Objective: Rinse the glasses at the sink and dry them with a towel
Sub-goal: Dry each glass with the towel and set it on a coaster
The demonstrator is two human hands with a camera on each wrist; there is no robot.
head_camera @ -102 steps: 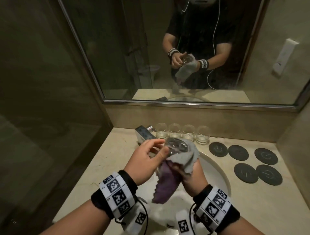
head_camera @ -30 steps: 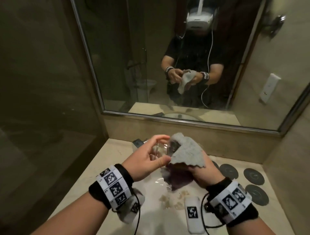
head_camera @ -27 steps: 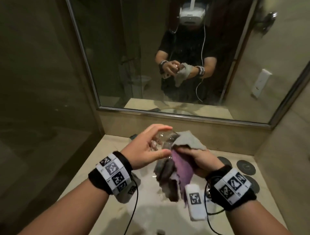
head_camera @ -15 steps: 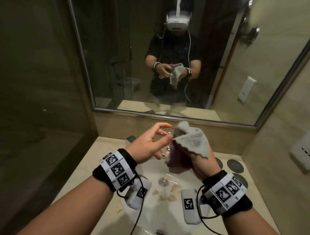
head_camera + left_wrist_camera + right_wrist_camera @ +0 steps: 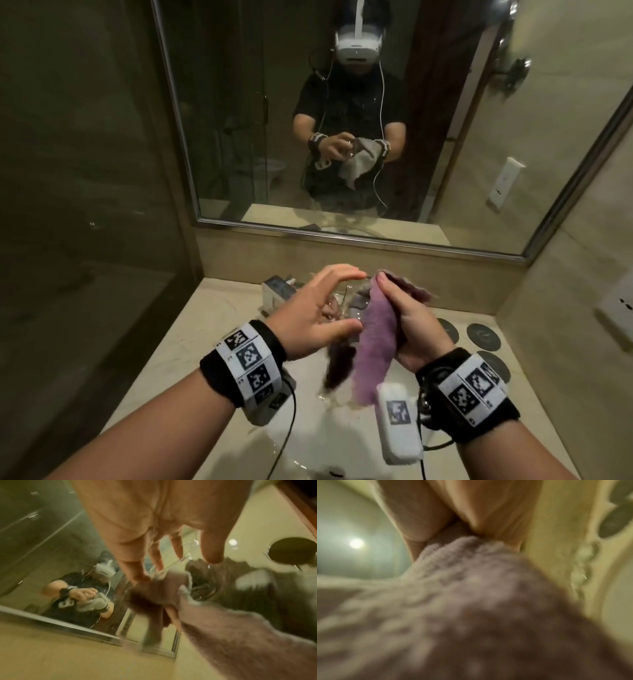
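Observation:
My left hand [image 5: 337, 303] holds a clear glass [image 5: 351, 306] above the sink, thumb below and fingers arched over it. My right hand [image 5: 397, 308] grips a towel [image 5: 373, 346], purple on one side and grey on the other, and presses it against the glass. The towel's loose end hangs toward the basin. In the left wrist view the glass [image 5: 197, 574] lies on its side at my fingertips with the towel [image 5: 240, 628] bunched at its mouth. In the blurred right wrist view the towel [image 5: 471, 601] fills the frame below my right hand's fingers [image 5: 488, 513].
A white sink basin [image 5: 325, 442] lies under both hands, with a chrome faucet [image 5: 277, 291] behind the left hand. Dark round coasters [image 5: 484, 335] lie on the beige counter [image 5: 212, 308] at the right. A wall mirror [image 5: 239, 137] rises behind the counter.
My right hand has turned the towel at the glass: its purple side now faces me and hangs down instead of the grey side draped over my hand. My left hand still holds the glass.

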